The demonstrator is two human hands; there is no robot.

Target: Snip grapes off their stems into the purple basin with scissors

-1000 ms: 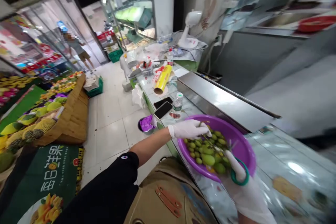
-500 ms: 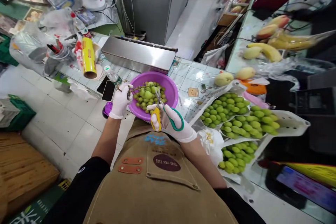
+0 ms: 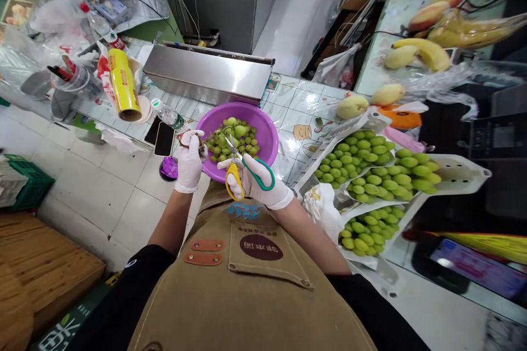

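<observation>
A purple bowl [image 3: 269,134] of loose green grapes [image 3: 234,140] sits at the counter's near edge. My left hand [image 3: 189,162], in a white glove, is closed on a grape stem [image 3: 201,147] at the bowl's left rim. My right hand [image 3: 255,184], also gloved, grips scissors [image 3: 236,167] with one yellow and one green handle. The blades point up into the bowl over the grapes.
White trays [image 3: 461,178] of green grape bunches lie to the right. A steel box [image 3: 209,74] stands behind the bowl. A yellow wrap roll [image 3: 122,90], a bottle [image 3: 167,115] and two phones [image 3: 163,139] sit to the left. Bananas [image 3: 420,52] and mangoes are at the far right.
The head turned from the shop aisle back over the counter. Both hands stayed at the bowl; the scissors drew a little toward me.
</observation>
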